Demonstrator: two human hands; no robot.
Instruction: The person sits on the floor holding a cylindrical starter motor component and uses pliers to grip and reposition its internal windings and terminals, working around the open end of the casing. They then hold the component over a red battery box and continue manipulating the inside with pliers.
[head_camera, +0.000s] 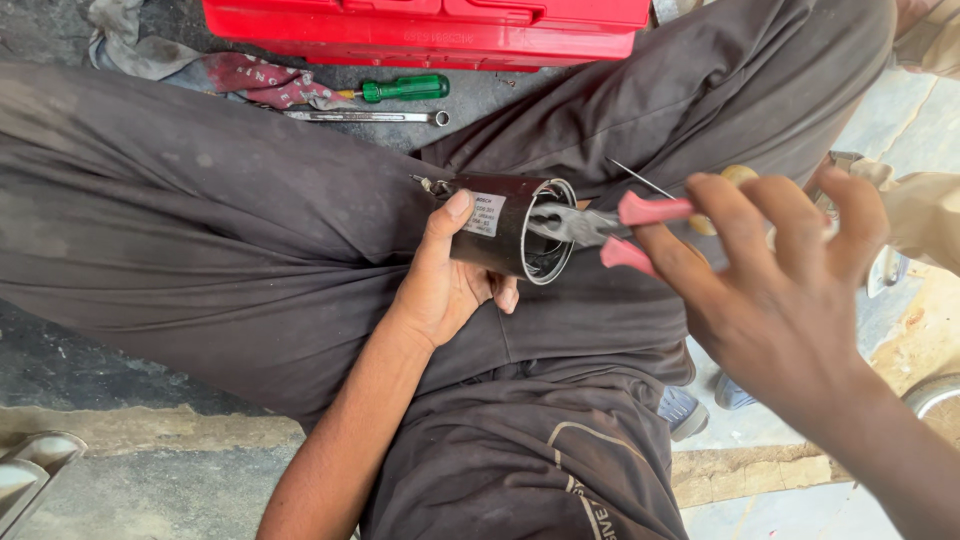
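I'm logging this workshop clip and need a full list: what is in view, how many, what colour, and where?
cylinder: 1, dark metal with a white label, on the lap, open end to the right
pliers: 1, pink handles, jaws inside the cylinder's open end
toolbox: 1, red, top edge on the floor
screwdriver: 1, green handle, below the toolbox
wrench: 1, silver, beside the screwdriver
rag: 1, grey and dark red, top left
trousers: 1, dark grey, across the frame
left hand: 1, gripping the cylinder
right hand: 1, fingers spread, on the pliers' handles
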